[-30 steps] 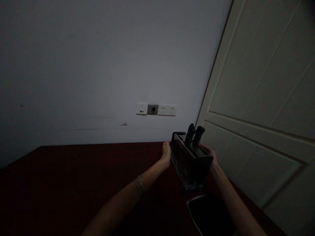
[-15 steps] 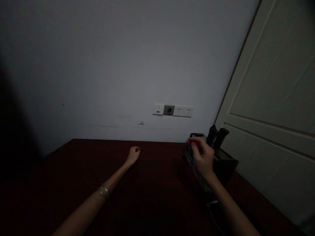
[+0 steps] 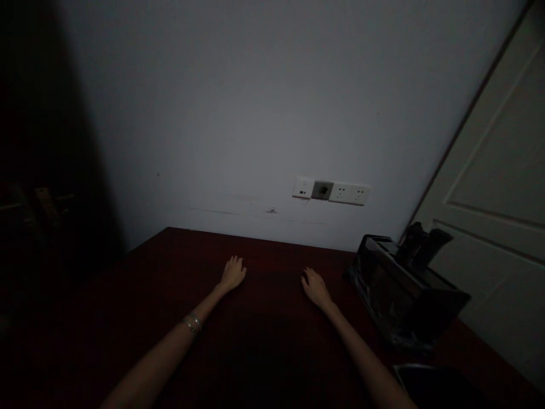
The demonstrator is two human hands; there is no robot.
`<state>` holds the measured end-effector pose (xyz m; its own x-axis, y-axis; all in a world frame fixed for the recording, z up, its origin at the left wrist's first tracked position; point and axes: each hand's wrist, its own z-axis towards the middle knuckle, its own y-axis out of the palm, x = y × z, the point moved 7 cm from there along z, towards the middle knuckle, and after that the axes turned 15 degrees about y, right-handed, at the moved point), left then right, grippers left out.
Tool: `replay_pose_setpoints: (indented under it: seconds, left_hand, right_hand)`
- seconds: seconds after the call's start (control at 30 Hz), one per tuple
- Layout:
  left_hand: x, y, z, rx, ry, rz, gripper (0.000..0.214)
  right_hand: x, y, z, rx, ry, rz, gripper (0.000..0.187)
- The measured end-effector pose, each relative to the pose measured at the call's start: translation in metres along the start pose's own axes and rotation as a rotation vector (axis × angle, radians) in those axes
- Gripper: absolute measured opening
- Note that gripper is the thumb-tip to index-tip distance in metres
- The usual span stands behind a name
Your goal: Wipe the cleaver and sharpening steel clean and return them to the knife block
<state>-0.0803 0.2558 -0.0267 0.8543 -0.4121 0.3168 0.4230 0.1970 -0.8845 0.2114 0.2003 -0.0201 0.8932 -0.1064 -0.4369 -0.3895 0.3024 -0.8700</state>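
Note:
My left hand (image 3: 234, 273) lies palm down on the dark red table (image 3: 272, 318), its fingers stretched out and nothing in them. Two bracelets (image 3: 193, 324) circle that wrist. Across from it, my right hand (image 3: 315, 287) also rests on the tabletop, fingers extended, holding nothing. To the right of this hand stands a dark box-shaped organizer (image 3: 400, 289) with shiny sides, apart from the fingers. Black upright items (image 3: 419, 245) stick out of its top; their kind is too dark to tell.
Behind the table rises a pale wall with a row of sockets (image 3: 331, 191). A panelled white door or cabinet front (image 3: 489, 238) stands at the right. Near the front right lies a dark flat object (image 3: 438, 383) with a light edge. Metal fittings (image 3: 46, 204) show in the dark left.
My right hand has come away from the organizer, moved left and down onto the table, and opened. The left hand's curled fingers have spread flat. The view has turned left.

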Motion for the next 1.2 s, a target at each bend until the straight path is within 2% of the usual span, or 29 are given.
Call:
replay_pose_setpoints:
  seconds: [0.23,0.83,1.03,1.2]
  left_hand:
    - [0.007,0.004,-0.003,-0.015,0.034,0.088,0.042]
    - [0.006,0.010,0.000,-0.053,0.099,0.186,0.045]
    - [0.008,0.010,0.001,-0.022,0.107,0.146,0.046]
    - [0.014,0.001,0.001,0.031,0.104,0.065,0.045]
  right_hand:
    - [0.009,0.012,0.002,-0.004,-0.002,-0.076,0.046]
    - [0.009,0.007,0.000,0.004,-0.020,-0.068,0.044]
    - [0.002,-0.008,-0.005,0.070,-0.065,0.018,0.041]
    - [-0.032,-0.041,-0.023,0.150,-0.192,0.132,0.041]
